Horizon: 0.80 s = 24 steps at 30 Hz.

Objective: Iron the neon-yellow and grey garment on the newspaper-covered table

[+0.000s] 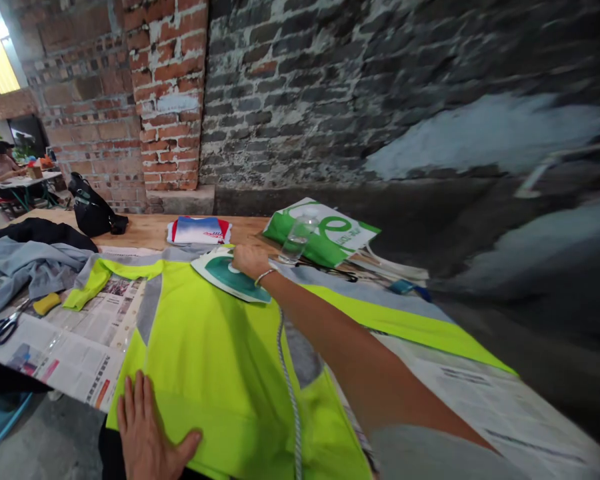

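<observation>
Evidently the right hand (250,260) is closed round the handle of a green steam iron (225,277) on a neon-yellow shirt (215,347), laid over the newspaper-covered worktop (150,230), while the left hand (147,427) lies open and flat, seemingly keeping the cloth taut.

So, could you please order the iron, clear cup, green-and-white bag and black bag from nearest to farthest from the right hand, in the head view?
From the right hand:
1. Iron: under the palm.
2. Clear cup: just beyond, rightward.
3. Green-and-white bag: behind the cup.
4. Black bag: far left, table's back edge.
</observation>
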Available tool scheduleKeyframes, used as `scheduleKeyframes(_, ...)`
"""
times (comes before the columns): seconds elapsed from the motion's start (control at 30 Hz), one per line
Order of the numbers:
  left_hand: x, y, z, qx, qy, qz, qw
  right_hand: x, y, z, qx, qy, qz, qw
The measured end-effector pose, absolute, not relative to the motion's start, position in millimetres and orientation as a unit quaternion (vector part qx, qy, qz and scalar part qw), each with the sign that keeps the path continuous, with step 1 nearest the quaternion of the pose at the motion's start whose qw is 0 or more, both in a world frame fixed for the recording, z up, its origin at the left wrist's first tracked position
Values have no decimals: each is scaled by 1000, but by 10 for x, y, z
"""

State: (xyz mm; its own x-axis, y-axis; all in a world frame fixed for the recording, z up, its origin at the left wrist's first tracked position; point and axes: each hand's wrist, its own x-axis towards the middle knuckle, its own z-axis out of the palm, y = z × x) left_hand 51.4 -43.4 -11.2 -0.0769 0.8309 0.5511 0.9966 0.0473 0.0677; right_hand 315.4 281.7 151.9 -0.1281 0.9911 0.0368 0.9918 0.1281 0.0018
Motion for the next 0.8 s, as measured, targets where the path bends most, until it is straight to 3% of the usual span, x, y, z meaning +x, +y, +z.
scheduleKeyframes(0.2,531,-396,-54,-667,-676,-228,215,3318,2738,1579,-678,-735,-1,-21)
scheduleKeyframes(0.6,489,-321,-108,-655,-695,-254,156,2896,837,1527,-584,-808,50,-61)
scheduleKeyframes(0.8,474,-316,-121,-653,-694,-251,169,2840,703,1489,-579,-813,29,-52)
